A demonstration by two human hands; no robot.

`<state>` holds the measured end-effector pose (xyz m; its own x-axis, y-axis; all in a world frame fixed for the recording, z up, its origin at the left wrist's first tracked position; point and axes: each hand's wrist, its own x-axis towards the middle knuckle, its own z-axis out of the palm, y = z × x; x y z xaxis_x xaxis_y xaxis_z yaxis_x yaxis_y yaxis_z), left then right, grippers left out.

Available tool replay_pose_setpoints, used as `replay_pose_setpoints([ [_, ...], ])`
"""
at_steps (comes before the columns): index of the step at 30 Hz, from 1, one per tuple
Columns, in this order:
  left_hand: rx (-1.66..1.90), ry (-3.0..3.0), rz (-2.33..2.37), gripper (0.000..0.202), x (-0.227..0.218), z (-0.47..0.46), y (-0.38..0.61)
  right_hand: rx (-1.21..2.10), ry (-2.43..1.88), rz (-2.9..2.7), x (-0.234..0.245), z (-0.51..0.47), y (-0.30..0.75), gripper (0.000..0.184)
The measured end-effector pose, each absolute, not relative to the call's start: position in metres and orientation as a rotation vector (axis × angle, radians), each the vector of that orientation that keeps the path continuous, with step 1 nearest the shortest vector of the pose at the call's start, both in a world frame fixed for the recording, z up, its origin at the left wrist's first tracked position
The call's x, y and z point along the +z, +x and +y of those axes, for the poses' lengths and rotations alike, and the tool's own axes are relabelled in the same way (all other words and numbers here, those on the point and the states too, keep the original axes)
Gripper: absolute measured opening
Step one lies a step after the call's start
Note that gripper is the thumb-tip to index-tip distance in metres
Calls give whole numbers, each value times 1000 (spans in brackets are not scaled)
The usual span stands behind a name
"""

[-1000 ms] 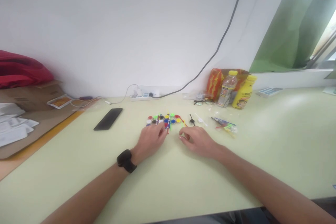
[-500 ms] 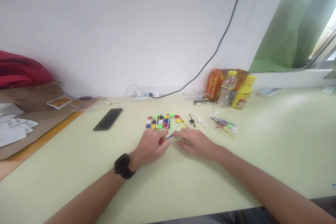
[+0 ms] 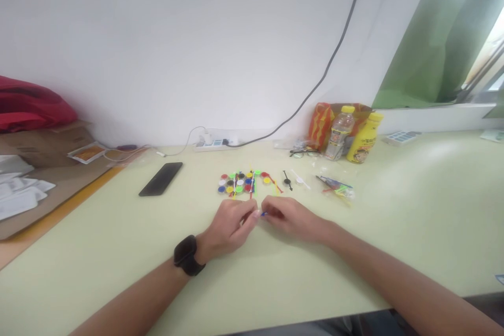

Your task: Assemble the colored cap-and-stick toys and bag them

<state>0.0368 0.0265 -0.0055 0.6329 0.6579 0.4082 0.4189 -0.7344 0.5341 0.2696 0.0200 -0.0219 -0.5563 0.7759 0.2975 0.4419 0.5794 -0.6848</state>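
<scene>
My left hand and my right hand meet fingertip to fingertip just above the table, both in a pinch. Between them a bit of a blue plastic arrow shows; the fingers cover the rest of it. Beyond my hands lie several round coloured discs in rows, with thin coloured arrows among them. A red arrow with a round hub and a yellow disc sit just past my right hand. Further right are a black arrow spinner and a white arrow spinner.
Loose coloured arrows in clear plastic lie at the right. Behind stand a clear bottle, a yellow bottle and a red-yellow bag, near glasses. A black phone lies left; a power strip is by the wall.
My right fingers have curled in from a stretched pose into a pinch. The blue arrow has come slightly right and nearer me, between both hands' fingertips.
</scene>
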Motion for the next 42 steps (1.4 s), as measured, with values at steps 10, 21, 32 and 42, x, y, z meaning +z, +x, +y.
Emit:
replay_pose_setpoints([
  [10,756,2415,1029,25,-7,35,37,1185,-848,-1861,-16,17,262,37],
  [21,606,2381,877,15,-14,32,43,1132,-986,-1648,-11,22,266,44],
  [32,853,1666,867,38,-26,44,49,1219,-883,-1637,-17,20,268,24],
  [42,925,1711,824,28,-16,40,50,915,-948,-1893,-20,15,266,18],
])
